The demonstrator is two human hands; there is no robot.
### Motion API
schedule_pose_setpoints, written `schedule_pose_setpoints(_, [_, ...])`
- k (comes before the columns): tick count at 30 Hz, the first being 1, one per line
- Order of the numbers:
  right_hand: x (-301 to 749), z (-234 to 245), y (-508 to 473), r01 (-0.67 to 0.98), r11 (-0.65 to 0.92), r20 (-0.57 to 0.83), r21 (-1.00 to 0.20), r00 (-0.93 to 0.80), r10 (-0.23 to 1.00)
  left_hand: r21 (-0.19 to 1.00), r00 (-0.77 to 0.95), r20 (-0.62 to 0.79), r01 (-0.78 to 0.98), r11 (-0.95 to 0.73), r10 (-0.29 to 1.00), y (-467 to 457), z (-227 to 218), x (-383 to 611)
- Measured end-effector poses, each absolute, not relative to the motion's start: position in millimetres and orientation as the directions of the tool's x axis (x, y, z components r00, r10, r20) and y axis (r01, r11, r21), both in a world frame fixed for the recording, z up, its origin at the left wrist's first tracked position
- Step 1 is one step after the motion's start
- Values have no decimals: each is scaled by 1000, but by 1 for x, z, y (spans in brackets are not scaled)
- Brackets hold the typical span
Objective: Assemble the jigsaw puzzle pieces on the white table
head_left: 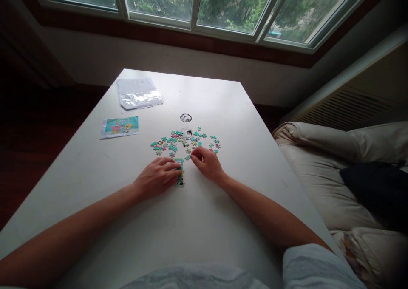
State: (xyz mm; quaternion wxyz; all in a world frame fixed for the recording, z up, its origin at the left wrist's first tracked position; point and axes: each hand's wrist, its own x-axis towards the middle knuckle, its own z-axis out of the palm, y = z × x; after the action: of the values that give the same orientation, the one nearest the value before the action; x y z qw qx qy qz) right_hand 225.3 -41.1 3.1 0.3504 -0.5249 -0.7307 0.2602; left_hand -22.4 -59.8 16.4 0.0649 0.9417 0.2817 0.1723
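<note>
My left hand (159, 174) lies with its fingers stretched out across a narrow strip of joined jigsaw pieces (179, 182), covering part of it. Thumb and index finger of my right hand (207, 163) are pinched together at a small teal puzzle piece (188, 157), just right of the strip's top end. Beyond both hands, loose jigsaw pieces (172, 147) in teal, yellow and pink are scattered over the white table (223, 225). Some of them lie against a round, pale ring-shaped item (185, 133).
A round dark-rimmed disc (186, 117) lies past the pieces. To the left is a printed cartoon picture sheet (120, 127), with a clear plastic bag and papers (140, 94) behind it. A beige sofa (312, 174) borders the table's right side; a window (191, 8) is ahead.
</note>
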Motion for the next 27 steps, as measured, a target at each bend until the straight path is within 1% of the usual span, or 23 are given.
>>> schedule_pose_setpoints(4, [226, 3, -41, 579, 329, 256, -746, -206, 944, 230, 771, 303, 511, -828, 560, -60, 16, -23])
schedule_pose_setpoints(7, [229, 3, -38, 616, 366, 302, -698, -211, 930, 231, 767, 313, 510, -829, 560, -60, 15, -23])
schedule_pose_setpoints(11, [233, 0, -30, 717, 439, 370, -541, -266, 890, 223, 768, 320, 508, -832, 554, -59, 14, -23])
schedule_pose_setpoints(14, [236, -3, -26, 774, 473, 348, -421, -344, 872, 218, 755, 339, 518, -827, 562, -58, 11, -24])
schedule_pose_setpoints(16, [237, -4, -25, 792, 484, 333, -371, -374, 866, 214, 741, 353, 531, -820, 572, -58, 10, -24])
schedule_pose_setpoints(19, [237, -4, -26, 808, 475, 332, -349, -367, 869, 213, 723, 375, 542, -813, 580, -57, 10, -24])
schedule_pose_setpoints(23, [236, -3, -27, 820, 444, 326, -361, -335, 884, 224, 708, 377, 556, -800, 598, -58, 12, -23])
schedule_pose_setpoints(27, [236, -3, -29, 815, 444, 318, -373, -338, 886, 226, 703, 363, 570, -790, 611, -58, 13, -23])
